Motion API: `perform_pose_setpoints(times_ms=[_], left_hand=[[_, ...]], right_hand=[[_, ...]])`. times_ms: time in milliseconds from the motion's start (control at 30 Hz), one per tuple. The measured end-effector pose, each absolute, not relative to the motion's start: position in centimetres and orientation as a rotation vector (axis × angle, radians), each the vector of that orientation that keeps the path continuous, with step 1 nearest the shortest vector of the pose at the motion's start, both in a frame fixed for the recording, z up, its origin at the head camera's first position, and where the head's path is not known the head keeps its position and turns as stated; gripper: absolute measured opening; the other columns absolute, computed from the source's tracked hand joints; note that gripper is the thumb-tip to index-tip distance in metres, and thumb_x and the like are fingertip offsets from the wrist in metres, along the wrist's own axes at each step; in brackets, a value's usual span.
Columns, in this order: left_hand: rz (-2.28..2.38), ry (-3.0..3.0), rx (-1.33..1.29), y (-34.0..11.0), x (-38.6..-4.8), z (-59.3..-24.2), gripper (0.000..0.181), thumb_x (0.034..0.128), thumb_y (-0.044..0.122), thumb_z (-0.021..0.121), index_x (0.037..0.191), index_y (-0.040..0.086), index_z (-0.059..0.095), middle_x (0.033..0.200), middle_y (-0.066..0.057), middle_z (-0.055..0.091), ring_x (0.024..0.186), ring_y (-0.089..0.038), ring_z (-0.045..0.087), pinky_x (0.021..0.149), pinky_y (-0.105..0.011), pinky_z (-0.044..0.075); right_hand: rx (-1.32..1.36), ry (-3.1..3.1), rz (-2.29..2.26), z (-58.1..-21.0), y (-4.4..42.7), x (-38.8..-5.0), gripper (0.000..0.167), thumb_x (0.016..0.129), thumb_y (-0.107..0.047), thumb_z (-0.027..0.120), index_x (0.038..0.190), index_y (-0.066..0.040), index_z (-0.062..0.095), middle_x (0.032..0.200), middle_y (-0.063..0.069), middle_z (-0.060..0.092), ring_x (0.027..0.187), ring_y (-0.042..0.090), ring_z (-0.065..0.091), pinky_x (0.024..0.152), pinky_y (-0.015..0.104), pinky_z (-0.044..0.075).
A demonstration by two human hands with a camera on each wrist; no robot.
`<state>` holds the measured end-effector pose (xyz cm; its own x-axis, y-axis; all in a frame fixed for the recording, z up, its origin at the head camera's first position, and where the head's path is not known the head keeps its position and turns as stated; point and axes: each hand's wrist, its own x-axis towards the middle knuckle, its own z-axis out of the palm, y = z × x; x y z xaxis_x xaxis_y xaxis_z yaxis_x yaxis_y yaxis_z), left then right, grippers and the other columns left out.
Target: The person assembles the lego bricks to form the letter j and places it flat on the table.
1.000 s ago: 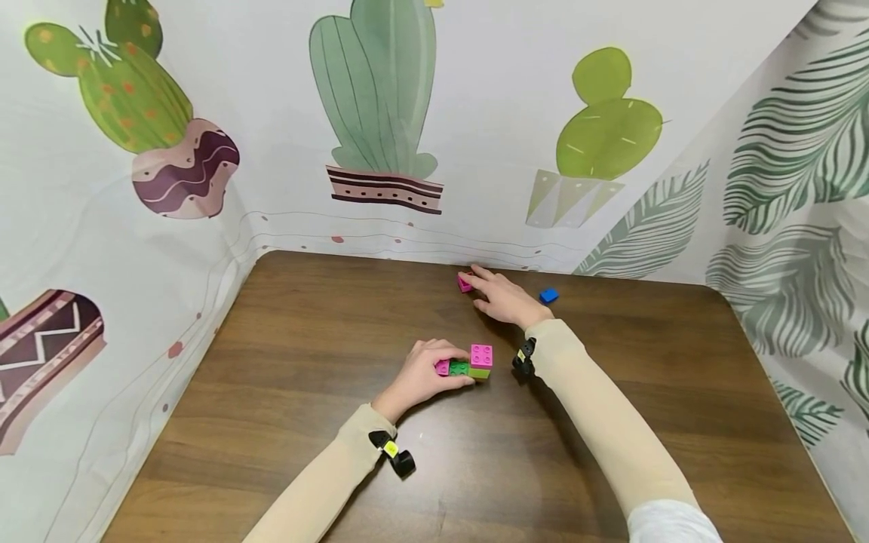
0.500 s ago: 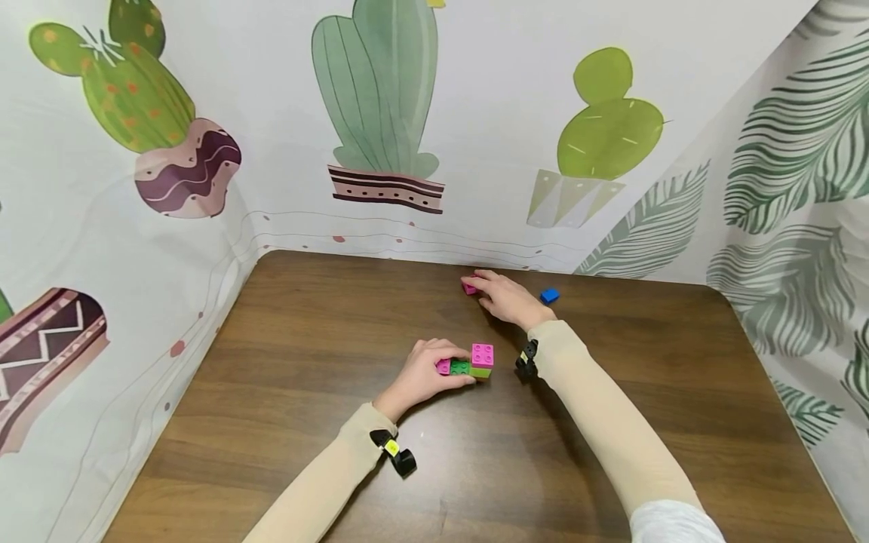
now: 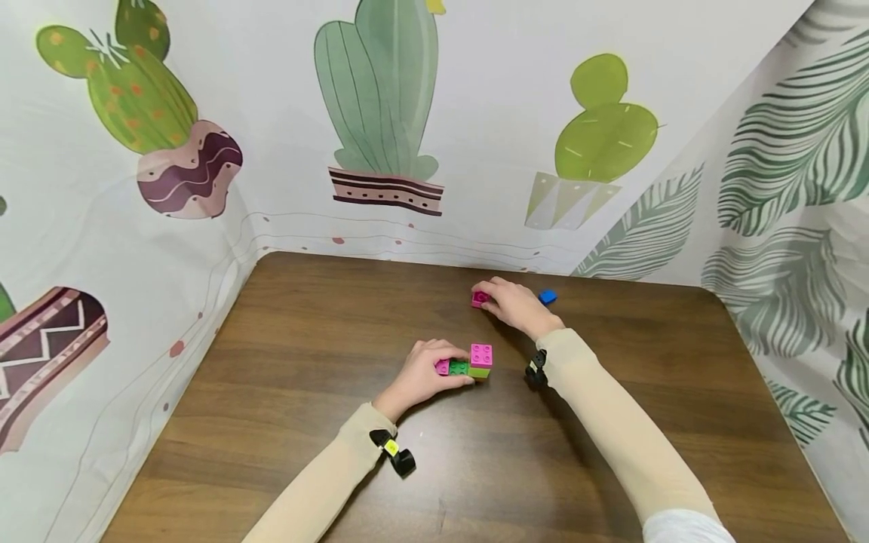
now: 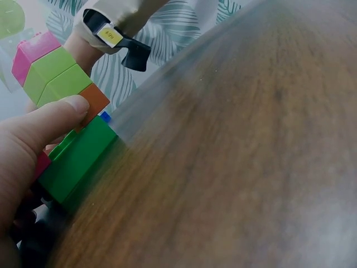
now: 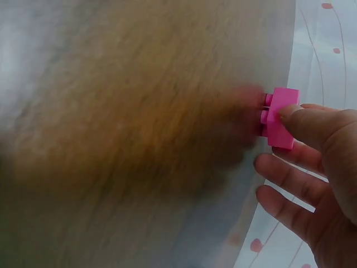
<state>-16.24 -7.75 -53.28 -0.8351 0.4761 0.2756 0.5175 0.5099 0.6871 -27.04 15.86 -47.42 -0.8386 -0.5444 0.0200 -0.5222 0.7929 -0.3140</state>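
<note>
My left hand [image 3: 419, 375] grips a built stack of toy bricks on the table. In the left wrist view, its thumb presses an orange brick [image 4: 97, 99] above a long green brick [image 4: 81, 159]. Two lime bricks [image 4: 56, 75] and a pink brick [image 4: 34, 53] top the stack. Another pink brick [image 3: 443, 367] sits at the green brick's left end, partly covered by the fingers. Farther back, my right hand [image 3: 517, 305] pinches a loose pink brick [image 5: 283, 125] between thumb and forefinger. Its studs face the tabletop in the right wrist view; the other fingers are spread apart.
A small blue brick [image 3: 548, 297] lies near the table's back edge, just right of my right hand. The brown wooden table [image 3: 305, 317] meets a white cloth backdrop [image 3: 489, 98] printed with cacti and leaves.
My right hand has drawn the pink brick from the back edge slightly toward me and to the right, with its fingers now closed around it. The left hand and stack stay put.
</note>
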Motion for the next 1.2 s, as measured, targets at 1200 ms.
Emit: perform_pose_setpoints(times_ms=[1200], left_hand=[[-1.240,-2.703,-0.872,-7.7,-16.3,-53.5,0.039,0.0820,0.041,0.089,0.115,0.022,0.080,0.104,0.009,0.073,0.098,-0.009,0.064,0.092,-0.038,0.039]], right_hand=[[-0.929,2.909,-0.608,-47.5,20.0,-18.9,0.037,0.097,-0.020,0.076,0.127,-0.013,0.057,0.105,0.002,0.065,0.079,0.015,0.058,0.073,0.038,0.055]])
